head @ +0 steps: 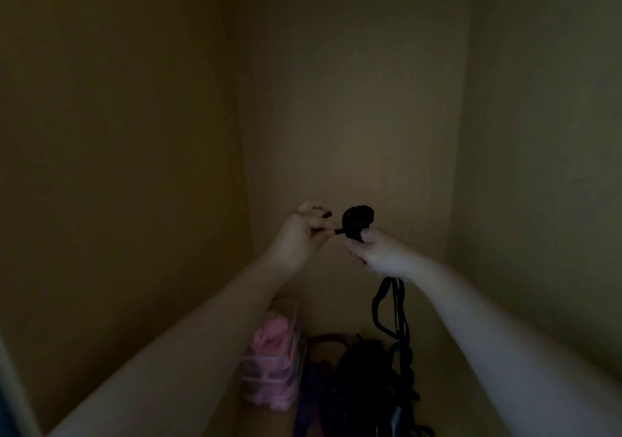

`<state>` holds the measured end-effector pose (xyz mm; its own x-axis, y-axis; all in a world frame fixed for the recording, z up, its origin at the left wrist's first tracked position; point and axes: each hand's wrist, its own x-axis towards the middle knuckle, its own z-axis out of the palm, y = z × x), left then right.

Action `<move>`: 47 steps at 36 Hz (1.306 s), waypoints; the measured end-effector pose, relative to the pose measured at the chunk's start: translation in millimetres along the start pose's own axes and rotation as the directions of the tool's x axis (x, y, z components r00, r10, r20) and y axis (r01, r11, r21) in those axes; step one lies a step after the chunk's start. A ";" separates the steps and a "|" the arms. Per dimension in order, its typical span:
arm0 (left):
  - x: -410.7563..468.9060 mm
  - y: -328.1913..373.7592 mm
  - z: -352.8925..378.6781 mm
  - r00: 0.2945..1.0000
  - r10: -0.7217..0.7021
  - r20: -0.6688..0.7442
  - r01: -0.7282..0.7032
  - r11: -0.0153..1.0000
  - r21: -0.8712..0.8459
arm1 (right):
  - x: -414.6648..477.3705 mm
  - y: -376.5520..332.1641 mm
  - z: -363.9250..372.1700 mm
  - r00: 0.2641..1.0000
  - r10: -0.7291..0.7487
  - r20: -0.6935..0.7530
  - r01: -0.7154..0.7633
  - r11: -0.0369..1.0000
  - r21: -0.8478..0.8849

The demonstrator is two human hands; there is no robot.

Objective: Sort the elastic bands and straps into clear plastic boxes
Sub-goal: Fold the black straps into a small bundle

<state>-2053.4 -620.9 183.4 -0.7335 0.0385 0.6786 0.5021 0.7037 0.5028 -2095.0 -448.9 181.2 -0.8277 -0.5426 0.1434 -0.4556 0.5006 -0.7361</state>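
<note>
In a dim cupboard, both hands are raised in front of the far wall point(353, 117). The right hand point(383, 255) curls its fingers round a coiled black strap point(357, 223), whose loose loops hang below it. The left hand point(303, 234), just to the left, pinches the strap's end between thumb and fingertip. Below, near the viewer, a clear box point(269, 393) holds pink bands point(271, 335). A dark pile point(363, 386) of straps lies just to its right.
</note>
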 end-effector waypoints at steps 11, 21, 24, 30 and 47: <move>-2.0 10.8 4.6 0.948 -0.309 -0.074 0.295 0.942 -0.158 | -7.1 -7.0 -2.3 0.997 -0.073 -0.023 0.077 0.970 0.231; -3.7 13.5 5.8 0.972 -0.230 -0.037 0.223 0.964 -0.143 | 2.5 -11.7 2.9 0.933 -0.086 -0.350 0.221 0.904 0.366; -6.6 14.6 -1.2 0.952 -0.271 0.142 0.305 0.882 -0.360 | 1.4 -8.0 -4.1 0.952 -0.109 -0.287 0.230 0.873 0.431; -4.8 19.0 -13.1 0.850 -0.336 0.406 0.525 0.596 -0.608 | -2.8 -8.7 -14.3 0.962 -0.251 -0.111 0.274 0.849 0.451; 15.7 20.8 -19.2 0.875 -0.481 0.062 0.373 0.585 -0.720 | -2.5 7.8 3.6 0.999 -0.007 0.035 0.000 0.982 0.189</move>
<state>-2045.7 -619.3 214.8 -0.9113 -0.2609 0.3185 0.3504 -0.0850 0.9327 -2095.3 -446.1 172.7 -0.8127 -0.5691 0.1251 -0.3854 0.3639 -0.8480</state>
